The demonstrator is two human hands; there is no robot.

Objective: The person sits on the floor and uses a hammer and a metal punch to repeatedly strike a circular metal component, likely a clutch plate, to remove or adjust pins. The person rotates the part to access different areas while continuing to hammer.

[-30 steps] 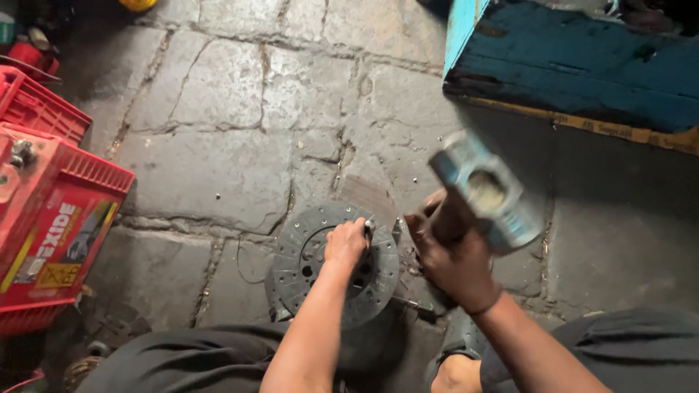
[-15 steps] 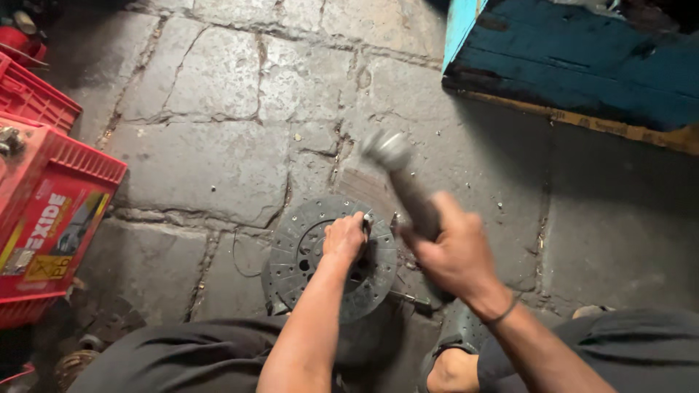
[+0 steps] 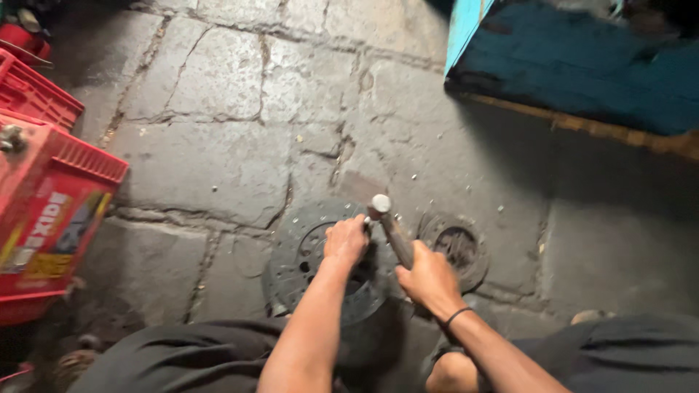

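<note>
Hammer (image 3: 392, 234) down on the disc (image 3: 320, 271), long axis running from right hand (image 3: 429, 278) up-left to head | right grip clamped on handle | left hand (image 3: 346, 240) fingers pinched at disc rim | earlier hammer was raised high; now lowered.

Cracked stone floor (image 3: 218, 145) under clutch disc (image 3: 306, 269), red crate (image 3: 44, 218).

Head camera looks steeply down, close over the stone floor (image 3: 218, 153).
</note>
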